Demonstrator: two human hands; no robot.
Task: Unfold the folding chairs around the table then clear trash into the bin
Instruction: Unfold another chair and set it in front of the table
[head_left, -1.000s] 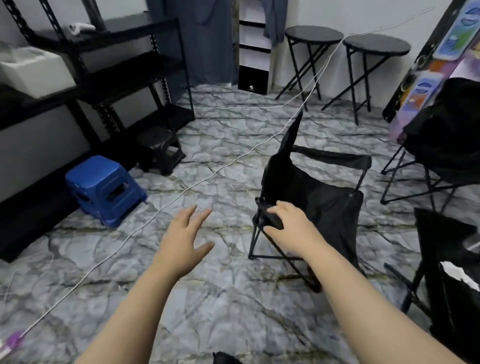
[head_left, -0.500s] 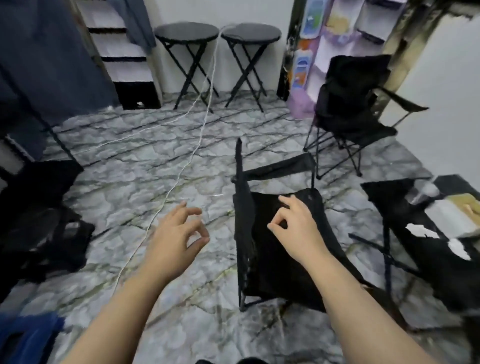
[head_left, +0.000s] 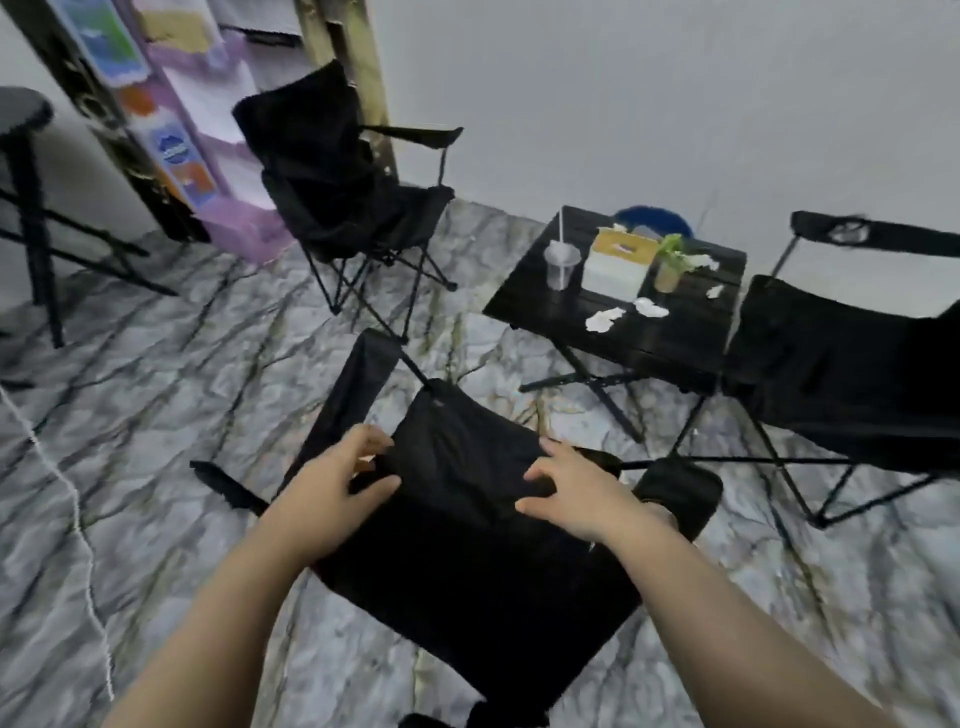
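- Your left hand (head_left: 332, 493) pinches the black fabric of the folding camp chair (head_left: 467, 545) right below you, thumb and fingers closed on its left side.
- Your right hand (head_left: 571, 493) lies on the chair's right side, fingers curled; whether it grips the fabric can't be told.
- Crumpled tissues (head_left: 602, 318) lie on the black table (head_left: 670, 343), between two unfolded chairs.

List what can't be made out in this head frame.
- Bin: not in view.
- Blue object: mostly hidden behind the table.
- Near chair frame: covered by its own fabric.
- Left hand, right hand grip: blurred.
- Right chair: cut by edge.
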